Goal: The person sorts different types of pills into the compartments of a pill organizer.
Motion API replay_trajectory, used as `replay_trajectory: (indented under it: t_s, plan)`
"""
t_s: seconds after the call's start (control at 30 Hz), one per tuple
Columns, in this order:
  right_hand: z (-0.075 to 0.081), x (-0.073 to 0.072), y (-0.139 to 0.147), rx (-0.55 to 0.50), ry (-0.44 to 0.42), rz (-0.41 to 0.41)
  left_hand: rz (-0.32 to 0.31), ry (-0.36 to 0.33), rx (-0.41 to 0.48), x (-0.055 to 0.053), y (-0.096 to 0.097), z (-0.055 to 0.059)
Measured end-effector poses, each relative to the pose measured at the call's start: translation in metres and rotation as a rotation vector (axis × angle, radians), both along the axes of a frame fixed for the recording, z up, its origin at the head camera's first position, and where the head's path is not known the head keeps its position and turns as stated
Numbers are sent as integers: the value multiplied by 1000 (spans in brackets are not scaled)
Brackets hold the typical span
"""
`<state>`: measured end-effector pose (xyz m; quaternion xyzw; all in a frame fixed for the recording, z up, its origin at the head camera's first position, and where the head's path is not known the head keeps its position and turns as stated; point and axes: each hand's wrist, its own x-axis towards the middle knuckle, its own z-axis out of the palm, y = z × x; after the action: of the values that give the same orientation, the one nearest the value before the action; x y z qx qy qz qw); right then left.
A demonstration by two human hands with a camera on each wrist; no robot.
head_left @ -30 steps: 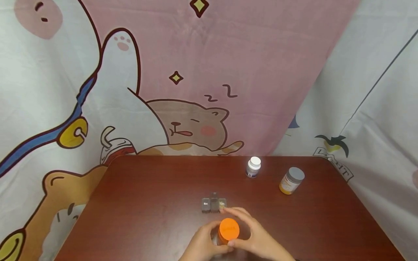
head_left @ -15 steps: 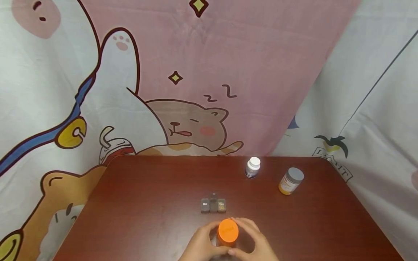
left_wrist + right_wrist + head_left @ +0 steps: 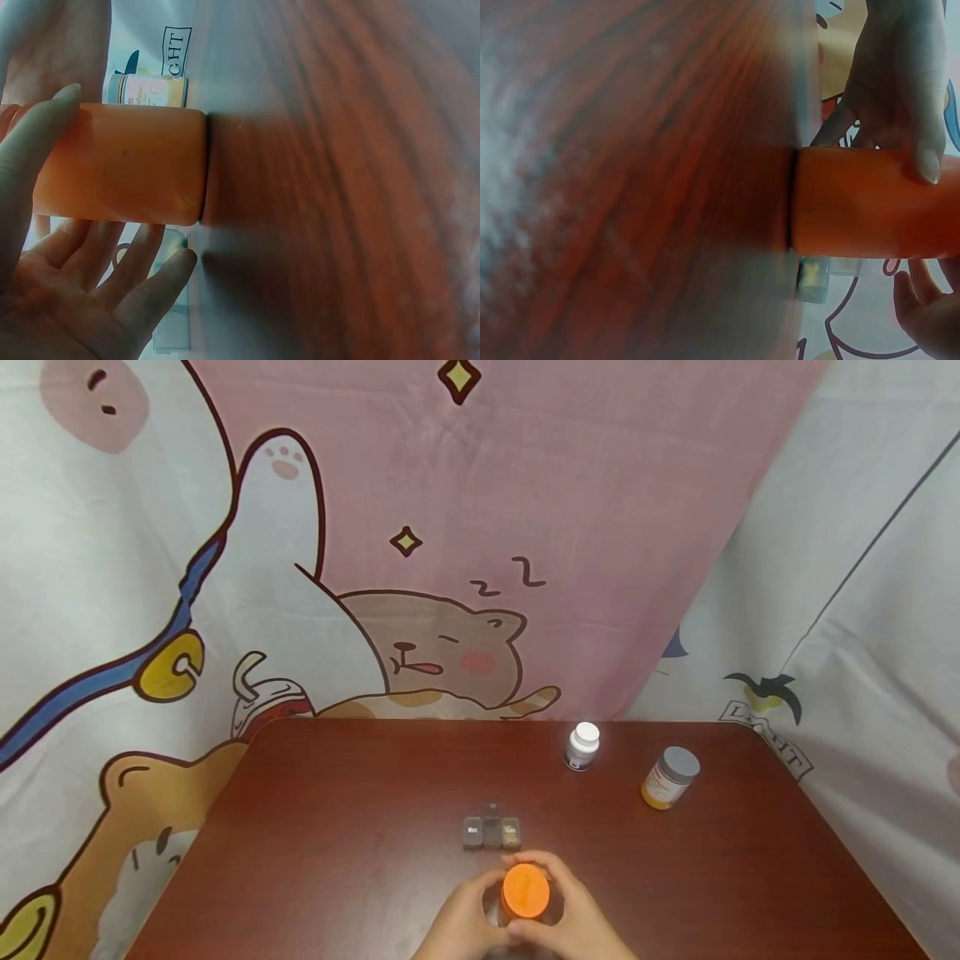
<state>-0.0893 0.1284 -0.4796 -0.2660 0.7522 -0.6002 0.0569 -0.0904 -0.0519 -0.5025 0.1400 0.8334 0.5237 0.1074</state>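
An orange pill bottle with an orange screw cap stands upright on the table, near the person. My left hand holds it by the body from the left, thumb in front and fingers behind. Around the cap from the right curls my right hand, its thumb at the near side and fingertips reaching the far side. Just beyond the hands lies a small grey pill organizer, its middle lid raised. Its right compartment has yellowish contents. The right wrist view shows the bottle's base at the tabletop.
Farther back on the brown table stand a white bottle and, to its right, a jar with a grey lid. A cartoon-printed cloth hangs behind the table and along its sides.
The right hand's fingers drew back from near the organizer to the cap's right side, then moved leftward round its far edge. The left hand and bottle have stayed in place.
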Motion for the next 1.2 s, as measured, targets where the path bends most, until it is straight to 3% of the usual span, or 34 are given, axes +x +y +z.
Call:
replay_trajectory:
  t_s: [0.1, 0.17, 0.3, 0.43, 0.53, 0.7, 0.8, 1.03, 1.2]
  plan:
    - [-2, 0, -1, -144, -95, 66, -2, -8, 4, 0, 0, 0]
    - [-3, -1, -1, -177, -81, 74, 0, -4, 0, 0, 1, 1]
    - [-2, -1, -1, -112, 56, 5, 10, 12, -14, 1, 1, 2]
    - [10, 3, -1, -16, 180, -83, 11, 23, -9, 1, 1, 3]
    - [21, 7, -1, 1, 188, -106, 8, 29, -1, 1, 1, 3]
    - [20, 7, 1, -153, 139, -30, 3, 24, 12, 1, 2, 2]
    - [13, 4, 5, -231, 163, -12, 5, 23, 7, 1, 2, 2]
    - [14, 1, 18, -135, 189, -176, 22, 67, -34, 2, 3, 3]
    - [18, -4, 32, -30, 157, -299, 29, 51, -34, 2, 3, 2]
